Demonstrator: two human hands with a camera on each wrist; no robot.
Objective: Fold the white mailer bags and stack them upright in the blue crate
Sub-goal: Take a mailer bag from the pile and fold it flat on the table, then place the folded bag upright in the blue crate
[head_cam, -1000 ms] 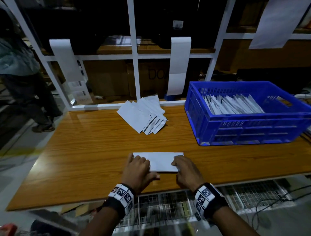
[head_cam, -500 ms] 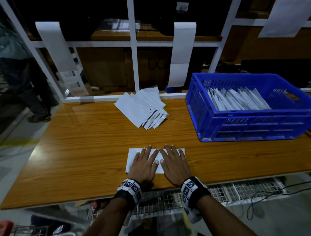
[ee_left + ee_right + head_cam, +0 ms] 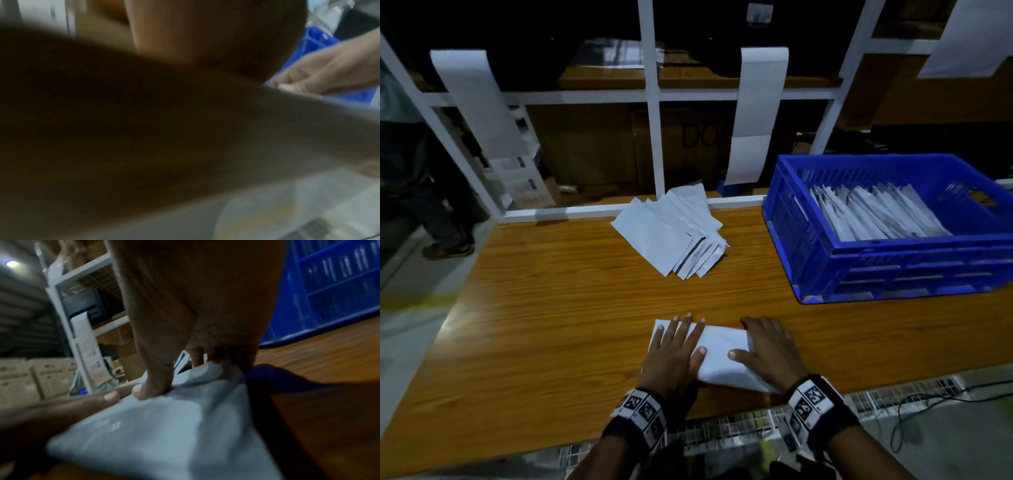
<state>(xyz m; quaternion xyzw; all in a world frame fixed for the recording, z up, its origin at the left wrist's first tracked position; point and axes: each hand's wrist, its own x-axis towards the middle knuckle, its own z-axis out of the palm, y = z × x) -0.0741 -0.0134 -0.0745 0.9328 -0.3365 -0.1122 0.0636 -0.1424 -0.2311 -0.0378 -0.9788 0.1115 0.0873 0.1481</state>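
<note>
A folded white mailer bag [image 3: 719, 356] lies near the front edge of the wooden table [image 3: 551, 308]. My left hand [image 3: 674, 349] lies flat on its left part with fingers straight. My right hand [image 3: 770, 346] pinches the bag's right end: in the right wrist view the thumb [image 3: 152, 378] presses on top of the bag [image 3: 164, 426] and the fingers curl behind its edge. The blue crate [image 3: 893, 274] stands at the right rear, holding a row of folded bags [image 3: 873, 212] that lean on edge. A fanned pile of flat bags [image 3: 671, 229] lies at the table's back.
A white shelf frame [image 3: 654, 137] with hanging paper strips rises behind the table. Another person's legs [image 3: 431, 212] stand at the far left. Wire mesh and cables [image 3: 914, 404] run below the table's front edge.
Both hands lay flat side by side on the bag half a second ago. The right hand has slid to the bag's right end and taken hold of it; the left stays pressing.
</note>
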